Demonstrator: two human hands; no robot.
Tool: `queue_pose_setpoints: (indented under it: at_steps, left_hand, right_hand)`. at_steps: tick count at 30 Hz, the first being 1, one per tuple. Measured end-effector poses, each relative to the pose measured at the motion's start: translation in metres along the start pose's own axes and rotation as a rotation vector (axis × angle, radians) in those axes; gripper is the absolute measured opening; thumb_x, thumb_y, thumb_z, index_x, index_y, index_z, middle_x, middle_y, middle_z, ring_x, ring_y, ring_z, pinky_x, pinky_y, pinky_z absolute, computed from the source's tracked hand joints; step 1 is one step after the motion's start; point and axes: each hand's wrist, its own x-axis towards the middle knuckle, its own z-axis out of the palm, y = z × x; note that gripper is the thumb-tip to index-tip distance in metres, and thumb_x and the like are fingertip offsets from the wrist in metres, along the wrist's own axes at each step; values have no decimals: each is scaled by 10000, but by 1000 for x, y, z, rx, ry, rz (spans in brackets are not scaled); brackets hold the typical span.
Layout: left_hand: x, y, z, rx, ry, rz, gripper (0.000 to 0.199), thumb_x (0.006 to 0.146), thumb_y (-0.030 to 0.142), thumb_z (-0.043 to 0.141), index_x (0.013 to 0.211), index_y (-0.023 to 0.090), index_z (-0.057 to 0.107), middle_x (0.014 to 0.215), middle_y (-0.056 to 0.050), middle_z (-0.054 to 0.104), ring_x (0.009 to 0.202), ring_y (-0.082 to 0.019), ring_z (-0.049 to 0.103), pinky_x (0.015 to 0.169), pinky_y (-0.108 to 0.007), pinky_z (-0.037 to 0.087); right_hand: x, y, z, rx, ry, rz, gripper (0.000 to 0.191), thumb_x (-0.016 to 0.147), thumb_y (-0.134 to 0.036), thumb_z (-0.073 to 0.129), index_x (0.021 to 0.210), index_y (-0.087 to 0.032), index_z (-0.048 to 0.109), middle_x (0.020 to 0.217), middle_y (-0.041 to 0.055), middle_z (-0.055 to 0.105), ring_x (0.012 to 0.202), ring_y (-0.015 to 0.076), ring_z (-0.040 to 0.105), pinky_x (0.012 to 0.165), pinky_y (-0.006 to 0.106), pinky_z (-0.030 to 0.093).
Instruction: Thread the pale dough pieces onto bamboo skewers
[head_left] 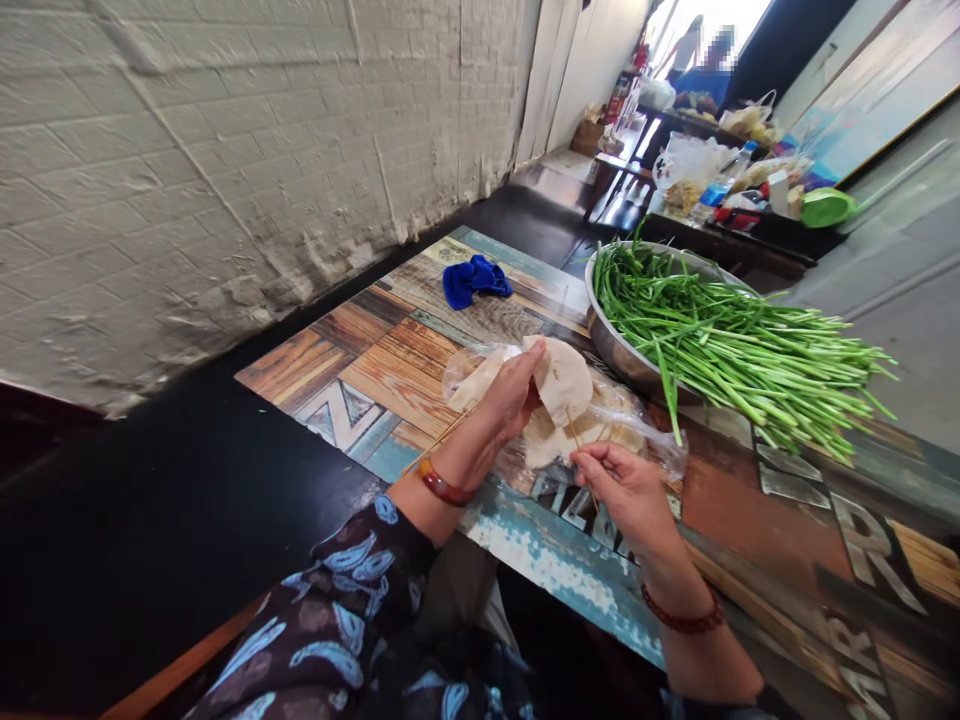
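A pale, flat, round piece that looks like flatbread or a dough sheet point(564, 380) is raised above the table, and my left hand point(517, 390) is closed on its left edge. Between the thumb and fingers of my right hand point(619, 482) is a thin wooden skewer point(574, 428), its upper end at the lower edge of the pale piece. Whether the tip has gone into it I cannot tell. Beneath both hands lies a clear plastic bag point(660, 440) with more pale flat pieces point(540, 448) in and on it.
A large metal bowl point(619, 335) heaped with long green stalks point(720, 320) stands right of the hands. A blue cloth point(474, 280) lies on the patterned table point(390, 365). Behind are a cluttered table with bags, a bottle point(739, 160) and a green bowl point(825, 207). A person point(712, 75) is far back.
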Motion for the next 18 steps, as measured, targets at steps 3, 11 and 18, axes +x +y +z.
queue_pose_setpoints:
  at_steps: [3,11,18]
  left_hand:
    - [2,-1,-1,-12,-69,-32,401,882,513,550,950,137,671,807,-70,713,753,-176,673,694,-269,522]
    - [-12,-6,2,75,-58,69,241,844,355,640,936,137,598,737,-19,631,593,-99,597,639,-245,503]
    - [-68,16,-7,333,-22,214,288,800,328,657,1018,145,615,885,-59,678,687,-123,639,668,-271,515]
  right_hand:
    - [-1,-1,-3,83,24,7,261,834,-428,676,814,-169,699,597,-18,610,478,78,449,459,205,338]
    - [-10,-12,-3,115,153,-24,270,824,-437,701,848,-169,697,617,-27,584,474,70,399,437,201,286]
    - [-37,-30,10,177,160,-6,284,829,-444,684,825,-160,688,597,-24,574,474,68,391,449,204,286]
